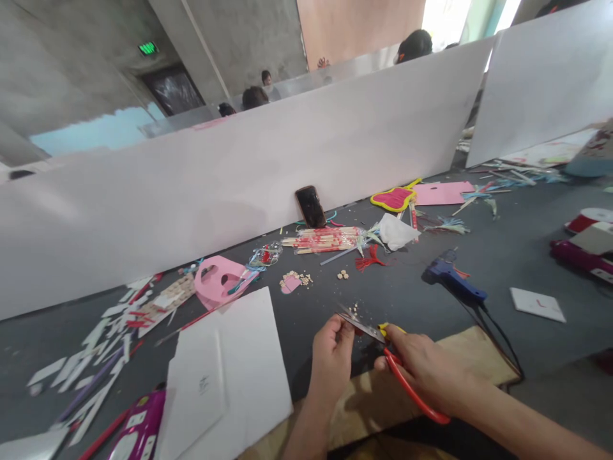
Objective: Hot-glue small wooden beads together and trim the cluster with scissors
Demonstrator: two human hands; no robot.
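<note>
My right hand (421,361) grips a pair of scissors (407,386) with a red handle loop. A yellow bit shows by the fingers; I cannot tell whether it belongs to the handle. The metal blades point left to my left hand (332,348), whose thumb and fingers are pinched together. A small reddish piece shows near its fingertips by the blades, too hidden to name. Just beyond the blades lie tiny pale bits (354,311). Farther off are a small cluster of pale beads (343,275) and a pink piece (290,283) with similar beads around it.
A blue glue gun (454,281) with a dark cord lies to the right, near a white square (537,304). White sheets (253,358) lie left. A phone (310,206) leans on the white partition (239,185), behind wrapped sticks (325,240). Scraps (96,358) cover the far left.
</note>
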